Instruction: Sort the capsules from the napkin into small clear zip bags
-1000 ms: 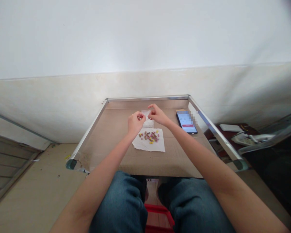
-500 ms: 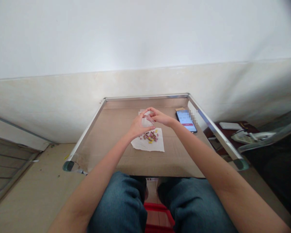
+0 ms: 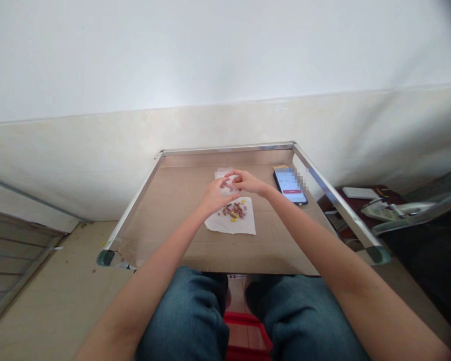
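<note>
Just above a white paper napkin (image 3: 229,225) scattered with yellow and maroon capsules (image 3: 233,211), the left hand (image 3: 216,197) and right hand (image 3: 248,182) curl nearly shut — fingertips meeting at a small clear plastic bag (image 3: 229,184). Whether they actually pinch it is too small to tell.

No words can be read. The phone (image 3: 290,186) near the far right corner of the cardboard-covered table (image 3: 165,220) shows a screen with a red button, but its writing is too small and partly pixelated.
</note>
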The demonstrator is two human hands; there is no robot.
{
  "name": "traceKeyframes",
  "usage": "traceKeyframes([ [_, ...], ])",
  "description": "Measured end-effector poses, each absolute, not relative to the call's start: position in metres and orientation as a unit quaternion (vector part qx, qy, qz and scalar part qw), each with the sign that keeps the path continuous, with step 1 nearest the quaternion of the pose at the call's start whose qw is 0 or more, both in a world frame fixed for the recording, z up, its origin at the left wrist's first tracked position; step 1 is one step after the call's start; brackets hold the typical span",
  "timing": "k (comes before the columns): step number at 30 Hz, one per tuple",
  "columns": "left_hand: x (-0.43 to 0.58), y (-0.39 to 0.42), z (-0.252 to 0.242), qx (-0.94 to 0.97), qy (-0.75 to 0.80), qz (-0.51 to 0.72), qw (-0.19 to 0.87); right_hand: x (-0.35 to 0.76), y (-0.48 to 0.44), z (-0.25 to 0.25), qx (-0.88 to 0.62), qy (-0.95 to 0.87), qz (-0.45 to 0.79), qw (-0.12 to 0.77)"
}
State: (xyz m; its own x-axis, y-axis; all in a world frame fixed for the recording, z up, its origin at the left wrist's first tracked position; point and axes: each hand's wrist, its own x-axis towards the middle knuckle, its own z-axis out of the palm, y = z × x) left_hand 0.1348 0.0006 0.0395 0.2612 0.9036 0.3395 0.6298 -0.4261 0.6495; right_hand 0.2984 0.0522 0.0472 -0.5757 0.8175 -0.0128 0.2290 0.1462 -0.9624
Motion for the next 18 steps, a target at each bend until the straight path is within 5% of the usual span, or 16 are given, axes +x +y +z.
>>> traceKeyframes([
  [4,0.131,0.002,0.035,0.777,0.520,0.320,0.153,0.315,0.053,0.037,-0.449,-0.698,0.499,0.250],
  [11,0.127,-0.003,0.036,0.789,0.566,0.228,0.077,0.329,0.057,0.014,-0.445,-0.824,0.347,0.048],
  [18,0.123,0.001,0.027,0.808,0.537,0.231,0.077,0.327,0.061,0.007,-0.434,-0.848,0.304,0.013],
])
